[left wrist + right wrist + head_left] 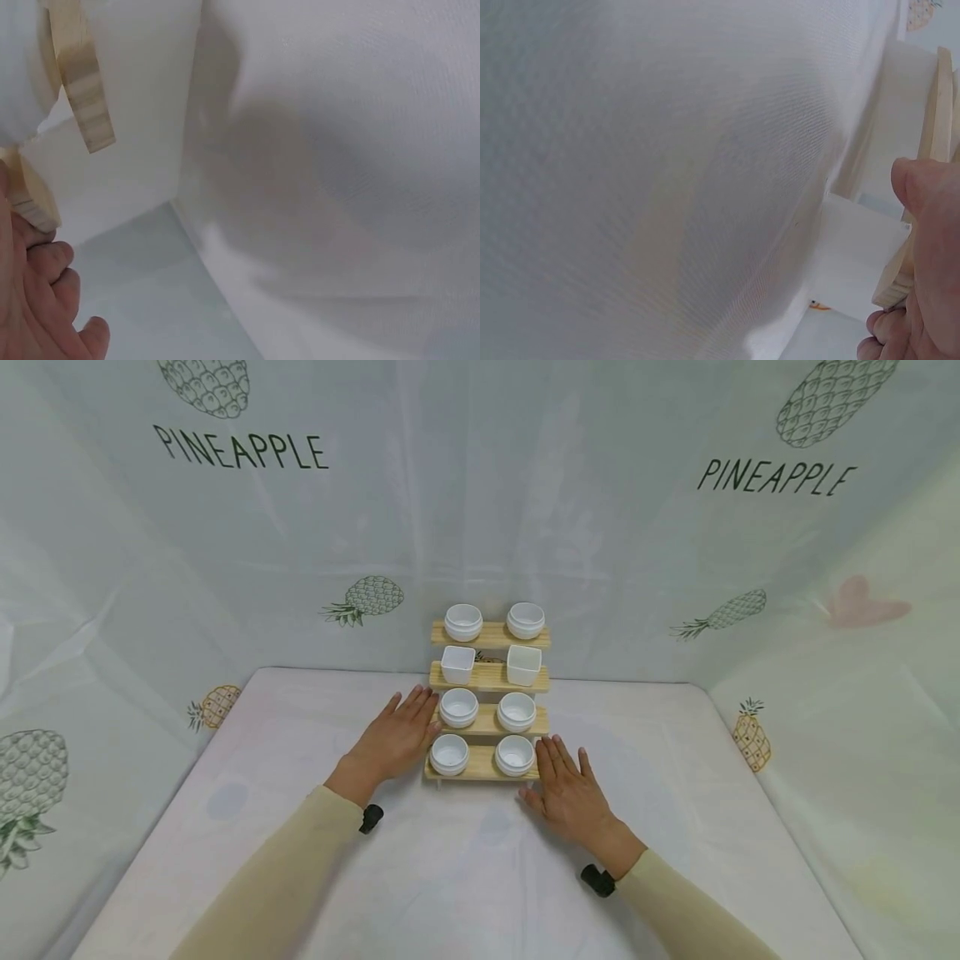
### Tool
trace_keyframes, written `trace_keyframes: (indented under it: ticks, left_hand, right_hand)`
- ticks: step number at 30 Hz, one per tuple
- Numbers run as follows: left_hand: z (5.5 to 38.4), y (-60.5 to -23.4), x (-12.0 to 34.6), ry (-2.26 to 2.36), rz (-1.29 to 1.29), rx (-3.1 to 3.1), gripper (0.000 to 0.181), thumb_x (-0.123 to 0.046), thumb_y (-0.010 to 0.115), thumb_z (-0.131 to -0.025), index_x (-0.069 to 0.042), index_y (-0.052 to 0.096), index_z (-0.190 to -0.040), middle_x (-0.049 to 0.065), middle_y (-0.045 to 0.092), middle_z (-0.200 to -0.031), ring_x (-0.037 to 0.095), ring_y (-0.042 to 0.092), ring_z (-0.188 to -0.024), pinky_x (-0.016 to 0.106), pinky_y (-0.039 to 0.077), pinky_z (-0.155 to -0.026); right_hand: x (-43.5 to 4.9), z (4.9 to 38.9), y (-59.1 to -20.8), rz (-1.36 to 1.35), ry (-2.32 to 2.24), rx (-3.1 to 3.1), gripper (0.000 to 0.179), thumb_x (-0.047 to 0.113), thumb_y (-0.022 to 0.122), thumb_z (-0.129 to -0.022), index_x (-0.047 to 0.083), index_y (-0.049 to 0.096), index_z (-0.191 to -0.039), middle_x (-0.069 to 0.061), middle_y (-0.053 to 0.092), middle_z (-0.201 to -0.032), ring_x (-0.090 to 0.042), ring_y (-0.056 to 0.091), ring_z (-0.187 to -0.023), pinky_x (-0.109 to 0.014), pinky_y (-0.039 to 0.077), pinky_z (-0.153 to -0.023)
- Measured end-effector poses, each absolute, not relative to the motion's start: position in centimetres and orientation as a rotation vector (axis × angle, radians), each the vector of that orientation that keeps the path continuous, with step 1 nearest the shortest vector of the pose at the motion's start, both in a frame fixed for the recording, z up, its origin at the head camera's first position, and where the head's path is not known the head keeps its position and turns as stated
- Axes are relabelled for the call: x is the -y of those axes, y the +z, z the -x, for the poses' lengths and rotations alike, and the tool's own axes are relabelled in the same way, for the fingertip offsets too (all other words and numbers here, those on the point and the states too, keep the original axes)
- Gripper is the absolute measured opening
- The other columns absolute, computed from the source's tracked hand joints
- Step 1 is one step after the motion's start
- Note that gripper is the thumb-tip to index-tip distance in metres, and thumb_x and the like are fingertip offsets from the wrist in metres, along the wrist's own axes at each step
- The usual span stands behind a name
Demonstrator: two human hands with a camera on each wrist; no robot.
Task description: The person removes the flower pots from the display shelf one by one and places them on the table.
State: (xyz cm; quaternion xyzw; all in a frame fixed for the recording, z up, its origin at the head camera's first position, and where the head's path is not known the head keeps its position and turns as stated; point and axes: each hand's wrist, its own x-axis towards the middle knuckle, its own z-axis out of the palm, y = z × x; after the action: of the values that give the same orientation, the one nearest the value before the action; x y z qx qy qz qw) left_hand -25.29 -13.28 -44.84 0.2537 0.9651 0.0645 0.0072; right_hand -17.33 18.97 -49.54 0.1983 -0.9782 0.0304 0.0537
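Observation:
A stepped stand with wooden shelves [480,766] and white supports rises in the middle of the table in the head view. Its tiers carry round white ramekins [459,707] and, on the second shelf from the top, two squarish white cups [523,665]. My left hand [397,732] lies along the stand's left side, fingertips at the end of the third shelf. On the other side, my right hand [572,797] has its fingers extended against the right end of the lowest shelf. The left wrist view shows my left fingers [52,262] by a shelf end [34,202].
A pale cloth covers the table [420,877]. Behind it hangs a curtain [480,485] printed with pineapples and lettering, which also encloses both sides. The stand's top tier stands close to this backdrop. A black wrist strap piece [597,881] sits at the right cuff.

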Motion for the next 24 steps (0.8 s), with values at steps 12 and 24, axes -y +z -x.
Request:
trace_keyframes:
  ticks: [12,24]
  left_hand:
    - [25.1,-45.2,12.9,0.165,-0.768,-3.053,0.065,-0.043,0.024,-0.117,-0.002,0.023,-0.167,0.015,0.022,-0.175,0.031,0.015,-0.164,0.051,0.013,-0.135]
    - [24.9,-45.1,12.8,0.227,-0.748,-3.046,0.066,-0.043,0.024,-0.117,-0.001,0.023,-0.167,0.016,0.022,-0.175,0.032,0.015,-0.164,0.051,0.014,-0.135]
  right_hand:
    - [-19.0,17.2,-49.4,-0.597,0.084,2.979,0.085,0.051,0.057,-0.107,-0.007,0.029,-0.163,-0.026,0.031,-0.169,-0.042,0.026,-0.16,-0.071,0.025,-0.125]
    - [-20.1,17.0,-48.4,-0.59,0.11,2.944,0.079,0.05,0.059,-0.107,-0.006,0.039,-0.159,-0.025,0.039,-0.166,-0.042,0.034,-0.157,-0.071,0.029,-0.124]
